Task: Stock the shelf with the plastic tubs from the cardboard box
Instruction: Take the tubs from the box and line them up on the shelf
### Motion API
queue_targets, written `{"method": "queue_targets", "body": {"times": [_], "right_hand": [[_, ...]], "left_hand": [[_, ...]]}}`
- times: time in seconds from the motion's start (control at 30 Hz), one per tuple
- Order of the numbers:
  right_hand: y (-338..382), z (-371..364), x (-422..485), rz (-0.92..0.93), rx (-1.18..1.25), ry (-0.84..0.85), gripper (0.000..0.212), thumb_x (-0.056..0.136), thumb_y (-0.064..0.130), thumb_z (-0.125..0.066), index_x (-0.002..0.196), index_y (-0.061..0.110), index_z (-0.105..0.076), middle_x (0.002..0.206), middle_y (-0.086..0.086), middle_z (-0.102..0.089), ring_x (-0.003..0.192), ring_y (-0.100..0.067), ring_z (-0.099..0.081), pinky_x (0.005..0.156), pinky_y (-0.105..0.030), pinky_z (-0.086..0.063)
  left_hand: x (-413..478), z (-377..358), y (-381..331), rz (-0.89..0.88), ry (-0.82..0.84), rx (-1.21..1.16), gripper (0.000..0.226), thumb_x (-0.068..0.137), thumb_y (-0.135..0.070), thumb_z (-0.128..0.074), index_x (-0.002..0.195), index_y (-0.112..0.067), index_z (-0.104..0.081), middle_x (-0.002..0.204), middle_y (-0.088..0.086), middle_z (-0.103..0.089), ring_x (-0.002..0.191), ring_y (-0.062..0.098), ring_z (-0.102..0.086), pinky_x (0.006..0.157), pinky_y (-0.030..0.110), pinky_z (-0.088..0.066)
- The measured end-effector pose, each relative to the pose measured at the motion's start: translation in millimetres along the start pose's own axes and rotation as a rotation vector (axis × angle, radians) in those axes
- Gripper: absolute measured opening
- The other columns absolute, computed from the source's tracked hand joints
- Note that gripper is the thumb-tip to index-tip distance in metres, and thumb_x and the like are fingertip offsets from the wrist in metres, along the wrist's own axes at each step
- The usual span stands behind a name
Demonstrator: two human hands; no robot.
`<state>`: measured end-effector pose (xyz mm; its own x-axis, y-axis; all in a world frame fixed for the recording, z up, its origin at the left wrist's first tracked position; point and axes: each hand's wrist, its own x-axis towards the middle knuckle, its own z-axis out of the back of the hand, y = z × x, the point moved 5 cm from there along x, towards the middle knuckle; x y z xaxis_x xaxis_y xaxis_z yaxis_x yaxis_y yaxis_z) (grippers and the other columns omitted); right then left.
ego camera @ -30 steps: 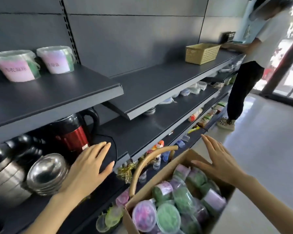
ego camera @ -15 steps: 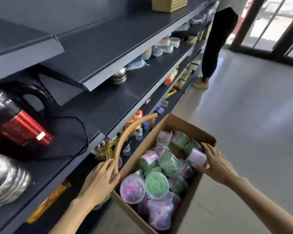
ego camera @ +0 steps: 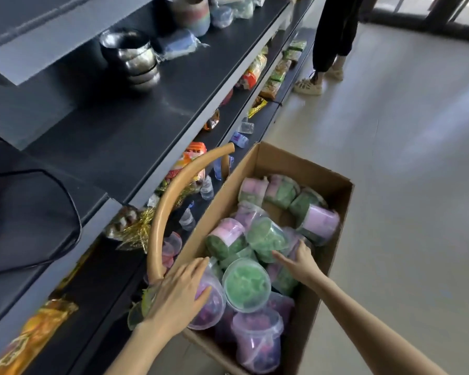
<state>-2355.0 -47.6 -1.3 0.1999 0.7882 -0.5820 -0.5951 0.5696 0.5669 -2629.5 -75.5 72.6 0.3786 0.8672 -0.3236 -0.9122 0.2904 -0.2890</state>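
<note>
An open cardboard box (ego camera: 295, 169) stands on the floor by the shelving, filled with several clear plastic tubs of green, pink and purple contents. My left hand (ego camera: 176, 296) rests with straight fingers on the lid of a purple tub (ego camera: 211, 309) at the box's left edge. My right hand (ego camera: 299, 259) reaches into the middle of the box, thumb spread, touching the tubs next to a green tub lying on its side (ego camera: 266, 236). A green-lidded tub (ego camera: 245, 284) sits between my hands. The dark shelf (ego camera: 119, 131) runs along the left.
A curved tan handle (ego camera: 168, 207) arches between the lower shelf and the box. Stacked steel bowls (ego camera: 133, 58) and wrapped goods sit on the middle shelf; snack packs and small bottles fill the lower ones. Another person's legs (ego camera: 333, 36) stand further down the aisle. Bare floor (ego camera: 404, 185) lies to the right.
The view has tilted down toward the box. My left hand moved from the box's edge onto the purple tub. My right hand moved from the box's right side into its middle.
</note>
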Motion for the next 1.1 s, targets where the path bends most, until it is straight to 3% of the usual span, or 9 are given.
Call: {"method": "queue_targets", "body": {"times": [0.13, 0.23, 0.4, 0.57, 0.77, 0.83, 0.97, 1.03, 1.1], "right_hand": [[-34, -39, 68, -0.161, 0.203, -0.074, 0.133, 0.032, 0.096, -0.052, 0.133, 0.008, -0.046, 0.131, -0.015, -0.052, 0.124, -0.027, -0.048, 0.104, -0.04, -0.04], [-7, -38, 68, -0.308, 0.253, -0.089, 0.12, 0.056, 0.079, -0.063, 0.14, -0.002, -0.031, 0.141, -0.022, -0.038, 0.131, -0.032, -0.038, 0.109, -0.04, -0.032], [5, -32, 83, -0.333, 0.251, -0.106, 0.105, 0.067, 0.057, -0.071, 0.139, -0.004, -0.024, 0.141, -0.02, -0.035, 0.129, -0.032, -0.039, 0.105, -0.041, -0.037], [42, -17, 58, 0.137, 0.097, -0.038, 0.09, 0.071, 0.032, -0.078, 0.136, -0.001, -0.024, 0.132, -0.014, -0.031, 0.128, -0.026, -0.032, 0.105, -0.034, -0.035], [92, -13, 5, 0.714, -0.104, 0.053, 0.101, 0.063, 0.037, -0.078, 0.14, 0.006, -0.02, 0.126, 0.005, -0.026, 0.12, -0.009, -0.031, 0.099, -0.016, -0.029], [101, -12, -11, 0.834, -0.187, 0.081, 0.102, 0.064, 0.039, -0.077, 0.141, 0.011, -0.017, 0.128, 0.012, -0.022, 0.12, -0.002, -0.028, 0.098, -0.013, -0.028], [109, -10, -34, 0.98, -0.275, 0.121, 0.1, 0.064, 0.035, -0.078, 0.14, 0.027, -0.013, 0.132, 0.016, -0.022, 0.113, 0.005, -0.027, 0.091, 0.001, -0.025], [108, -7, -41, 1.01, -0.287, 0.119, 0.099, 0.065, 0.036, -0.077, 0.138, 0.03, -0.011, 0.135, 0.013, -0.021, 0.12, -0.002, -0.028, 0.093, -0.003, -0.025], [106, -6, -44, 1.016, -0.29, 0.122, 0.098, 0.066, 0.037, -0.077, 0.137, 0.032, -0.011, 0.135, 0.012, -0.02, 0.124, -0.007, -0.026, 0.094, -0.008, -0.025]], "left_hand": [[27, -11, 4, 0.013, -0.018, -0.018, 0.065, 0.082, -0.053, -0.03, 0.131, -0.016, -0.053, 0.125, -0.005, -0.061, 0.108, 0.011, -0.06, 0.083, 0.028, -0.052], [41, -20, 8, 0.012, -0.029, -0.072, 0.084, 0.075, -0.062, -0.008, 0.147, -0.023, -0.027, 0.146, -0.01, -0.036, 0.132, 0.009, -0.035, 0.104, 0.027, -0.033], [50, -25, 23, 0.065, 0.015, -0.18, 0.089, 0.07, -0.066, -0.005, 0.148, -0.026, -0.02, 0.148, -0.011, -0.029, 0.135, 0.006, -0.026, 0.107, 0.025, -0.027], [57, -3, 25, 0.07, -0.001, -0.326, 0.061, 0.094, -0.041, -0.046, 0.147, -0.023, -0.021, 0.149, -0.009, -0.029, 0.134, 0.004, -0.025, 0.104, 0.019, -0.021], [68, 22, 21, 0.008, -0.005, -0.318, 0.089, 0.085, -0.048, -0.059, 0.149, -0.031, 0.002, 0.156, -0.013, -0.004, 0.14, 0.005, -0.007, 0.114, 0.034, -0.018], [69, 28, 16, -0.033, -0.003, -0.297, 0.102, 0.079, -0.053, -0.063, 0.146, -0.035, 0.013, 0.153, -0.019, 0.006, 0.136, -0.003, 0.002, 0.116, 0.036, -0.014], [65, 33, 4, -0.165, 0.026, -0.204, 0.112, 0.066, -0.064, -0.058, 0.139, -0.04, 0.023, 0.144, -0.029, 0.021, 0.128, -0.017, 0.019, 0.111, 0.018, 0.0], [60, 35, 0, -0.202, -0.004, -0.209, 0.113, 0.067, -0.062, -0.065, 0.142, -0.041, 0.017, 0.145, -0.034, 0.012, 0.127, -0.022, 0.011, 0.104, 0.007, 0.003], [54, 37, -3, -0.218, -0.061, -0.206, 0.109, 0.069, -0.055, -0.071, 0.143, -0.041, 0.007, 0.143, -0.03, -0.002, 0.127, -0.016, -0.006, 0.102, 0.011, -0.008]]}}
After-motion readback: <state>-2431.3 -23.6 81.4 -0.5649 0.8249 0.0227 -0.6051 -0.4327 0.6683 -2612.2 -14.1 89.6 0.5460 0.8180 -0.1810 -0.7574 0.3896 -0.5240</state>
